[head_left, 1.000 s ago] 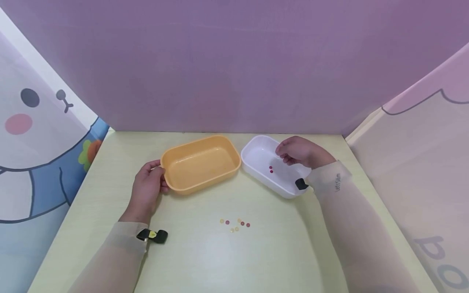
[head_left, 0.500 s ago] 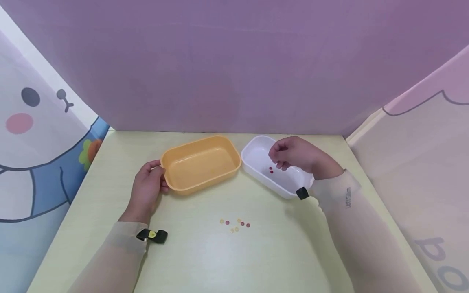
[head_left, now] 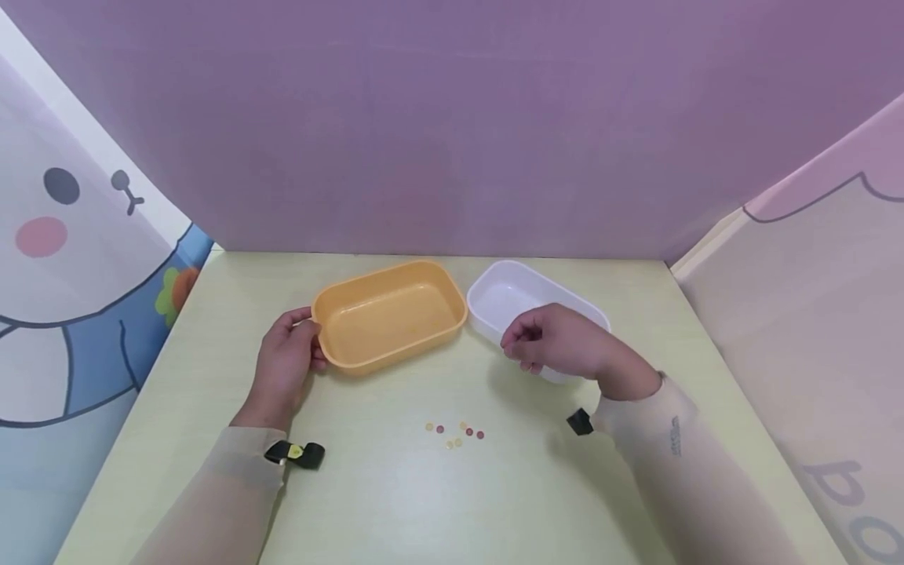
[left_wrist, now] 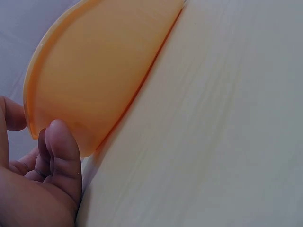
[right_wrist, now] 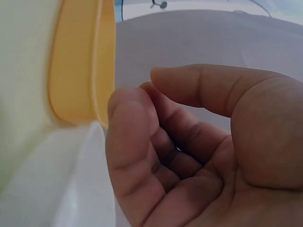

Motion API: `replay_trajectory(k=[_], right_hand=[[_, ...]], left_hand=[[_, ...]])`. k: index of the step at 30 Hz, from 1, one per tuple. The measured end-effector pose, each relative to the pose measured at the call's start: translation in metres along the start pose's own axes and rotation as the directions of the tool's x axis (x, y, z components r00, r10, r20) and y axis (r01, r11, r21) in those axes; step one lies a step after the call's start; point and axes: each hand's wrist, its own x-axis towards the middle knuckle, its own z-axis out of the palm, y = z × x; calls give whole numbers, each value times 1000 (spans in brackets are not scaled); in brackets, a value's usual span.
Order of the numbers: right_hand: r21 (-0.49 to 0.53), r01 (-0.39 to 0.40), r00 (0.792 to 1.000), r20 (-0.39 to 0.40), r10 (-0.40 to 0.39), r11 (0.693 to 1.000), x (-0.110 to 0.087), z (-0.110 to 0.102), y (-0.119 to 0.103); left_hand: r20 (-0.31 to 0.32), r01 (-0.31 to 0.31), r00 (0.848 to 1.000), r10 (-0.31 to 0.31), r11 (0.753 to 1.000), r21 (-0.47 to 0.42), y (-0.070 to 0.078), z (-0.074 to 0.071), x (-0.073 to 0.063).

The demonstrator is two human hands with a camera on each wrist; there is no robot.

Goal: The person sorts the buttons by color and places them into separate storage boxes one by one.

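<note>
My left hand [head_left: 286, 365] holds the left end of an orange tray [head_left: 391, 351]; the left wrist view shows the thumb and a finger on either side of the tray's end [left_wrist: 90, 80]. Over the near side of a white tray [head_left: 503, 292] hovers my right hand [head_left: 558, 341], its fingers loosely bent. In the right wrist view a small gap separates thumb from fingers, and nothing shows between them. Several small round discs, some yellow [head_left: 458, 442] and some red [head_left: 480, 435], lie on the table in front of the trays. My right hand hides part of the white tray's inside.
Both trays stand side by side near the back of the pale table [head_left: 424, 502], their ends close together. A purple wall [head_left: 438, 141] rises behind them. Printed panels flank the table left and right. Each wrist wears a black strap [head_left: 304, 455].
My right hand has moved from over the white tray's inside toward me, to its near edge. The two red discs seen earlier in that tray are now hidden. My left hand stays put.
</note>
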Motion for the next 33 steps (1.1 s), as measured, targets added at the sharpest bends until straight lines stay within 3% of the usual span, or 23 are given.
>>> replay_trajectory(k=[9, 21, 33], right_hand=[[3, 34, 999, 41, -34, 999, -12, 39, 13], [-139, 50, 999, -2, -51, 989, -15, 89, 38], [-164, 79, 997, 4, -80, 983, -16, 106, 43]], left_hand=[[-3, -16, 1000, 16, 1000, -1, -3, -1, 1], [-5, -13, 1000, 13, 1000, 6, -1, 1, -1], [-1, -11, 1000, 11, 1000, 27, 1, -1, -2]])
